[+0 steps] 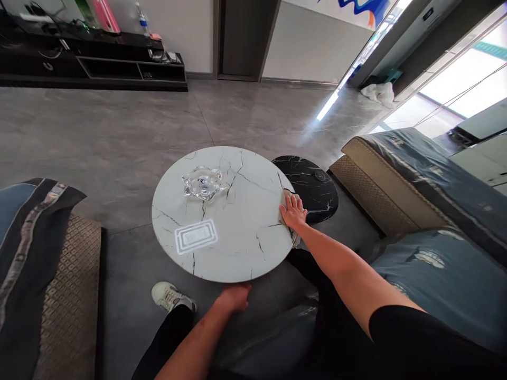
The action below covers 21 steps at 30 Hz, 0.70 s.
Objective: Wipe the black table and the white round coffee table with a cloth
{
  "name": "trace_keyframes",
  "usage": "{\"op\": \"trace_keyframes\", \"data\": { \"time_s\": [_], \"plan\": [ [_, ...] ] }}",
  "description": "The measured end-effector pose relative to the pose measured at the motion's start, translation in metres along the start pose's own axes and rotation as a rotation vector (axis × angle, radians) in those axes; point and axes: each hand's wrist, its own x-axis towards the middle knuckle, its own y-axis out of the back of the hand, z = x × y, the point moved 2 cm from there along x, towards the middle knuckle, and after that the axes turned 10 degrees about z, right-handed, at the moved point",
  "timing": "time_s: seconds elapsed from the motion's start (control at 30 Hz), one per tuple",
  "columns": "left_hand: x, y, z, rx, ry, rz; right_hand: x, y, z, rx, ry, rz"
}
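My right hand (293,212) lies flat with its fingers spread on a beige-grey cloth (283,199) at the right edge of the round white marble-patterned table (245,232). Part of the cloth hangs over the rim near my wrist. Just below the table's front edge is my left hand (234,298); its fingers are mostly hidden, and whether it touches the table's underside cannot be told. On the tabletop stand a clear star-shaped glass dish (203,183) and, closer to me, a flat white rectangular piece with nested outlines (196,236).
A lower black marble-patterned table (312,187) adjoins on the right, with a small round dark object (319,175) on it. Sofas flank both sides, the right sofa (400,190) nearby. A black TV cabinet (114,66) lines the wall. My white shoe (168,296) stands below the table.
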Motion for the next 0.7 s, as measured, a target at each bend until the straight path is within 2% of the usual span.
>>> {"op": "trace_keyframes", "data": {
  "time_s": [0.13,0.23,0.33,0.57,0.63,0.7],
  "plan": [
    [-0.004,0.002,0.001,0.004,-0.003,0.017,-0.041,-0.002,-0.027,-0.032,0.085,-0.011],
    [-0.008,0.004,0.002,0.0,-0.005,0.013,-0.079,-0.005,-0.058,-0.05,0.165,-0.021],
    [-0.01,0.003,0.003,-0.006,-0.002,0.013,-0.125,-0.008,-0.104,-0.036,0.296,-0.046],
    [-0.008,-0.007,-0.002,-0.024,0.034,0.063,-0.236,-0.015,-0.232,0.185,0.731,-0.154],
    [-0.008,-0.009,-0.004,-0.019,0.047,0.069,-0.253,-0.015,-0.253,0.227,0.784,-0.16],
    [-0.008,-0.009,-0.005,-0.012,0.054,0.067,-0.26,-0.014,-0.262,0.251,0.821,-0.159]
  ]
}}
